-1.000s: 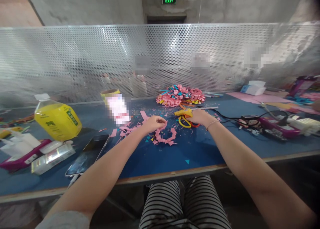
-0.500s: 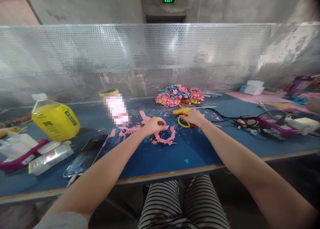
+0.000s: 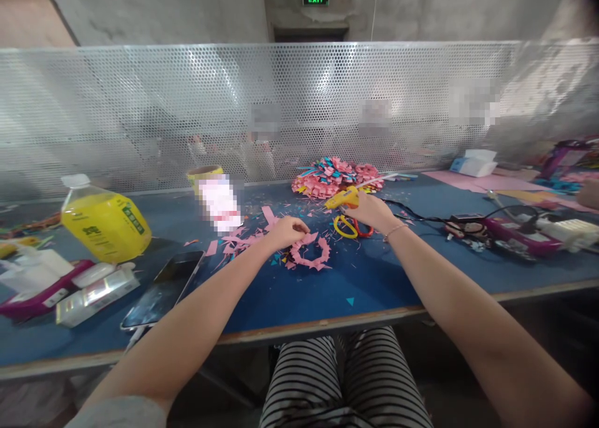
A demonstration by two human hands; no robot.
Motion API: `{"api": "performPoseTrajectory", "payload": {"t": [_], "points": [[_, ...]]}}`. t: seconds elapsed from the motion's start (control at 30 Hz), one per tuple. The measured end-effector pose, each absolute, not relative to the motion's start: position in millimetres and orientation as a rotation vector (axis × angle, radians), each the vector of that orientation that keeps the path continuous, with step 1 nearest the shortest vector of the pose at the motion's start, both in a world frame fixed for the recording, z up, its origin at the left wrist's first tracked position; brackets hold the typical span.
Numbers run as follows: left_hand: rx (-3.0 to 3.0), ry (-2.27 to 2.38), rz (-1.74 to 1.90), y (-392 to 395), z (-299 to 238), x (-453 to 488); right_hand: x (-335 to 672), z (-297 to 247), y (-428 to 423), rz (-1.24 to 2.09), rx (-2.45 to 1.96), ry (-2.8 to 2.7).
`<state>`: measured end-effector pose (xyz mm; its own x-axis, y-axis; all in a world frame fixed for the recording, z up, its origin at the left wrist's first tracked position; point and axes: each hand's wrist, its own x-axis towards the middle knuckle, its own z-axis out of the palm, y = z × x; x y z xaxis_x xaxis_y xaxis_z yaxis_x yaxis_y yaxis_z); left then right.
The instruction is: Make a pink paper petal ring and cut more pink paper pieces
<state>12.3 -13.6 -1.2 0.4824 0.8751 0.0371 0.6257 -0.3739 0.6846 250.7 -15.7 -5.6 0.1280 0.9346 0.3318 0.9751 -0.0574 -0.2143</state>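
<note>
In the head view, my right hand (image 3: 373, 211) is wrapped round a yellow hot glue gun (image 3: 342, 198), whose nozzle points left. A pale glue stick (image 3: 380, 181) runs out of its back. Below that hand, scissors (image 3: 345, 227) with yellow and red handles lie on the table. My left hand (image 3: 292, 231) has its fingers curled in a pinch at the upper left of a ring of folded pink paper (image 3: 322, 259). A flat pink paper end sticks out by the fingertips. Pink paper scraps (image 3: 238, 243) lie left of the ring.
A pile of pink and blue paper decorations (image 3: 327, 177) sits at the back by a perforated metal screen (image 3: 318, 78). To the left are a yellow liquid jug (image 3: 105, 222), a phone (image 3: 163, 287) and a tape roll (image 3: 204, 171). A purple power strip (image 3: 521, 238) and cables lie right.
My right hand has raised the glue gun off the table, up from the scissors, which now show more fully. My left hand stays at the pink ring.
</note>
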Motion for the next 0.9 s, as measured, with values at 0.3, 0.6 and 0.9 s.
{"api": "performPoseTrajectory", "payload": {"t": [0.3,0.6,0.9], "points": [[1.961,1.169,0.592,-7.2,-8.7,11.5,245.1,2.0,-20.4,-0.191,-1.937,-2.018],[1.954,1.164,0.568,-13.3,-4.4,14.6,243.2,4.6,-24.2,-0.203,-1.834,-2.227],[1.984,1.157,0.560,-12.7,-5.1,13.6,242.7,1.0,-22.6,-0.205,-1.803,-2.251]]}}
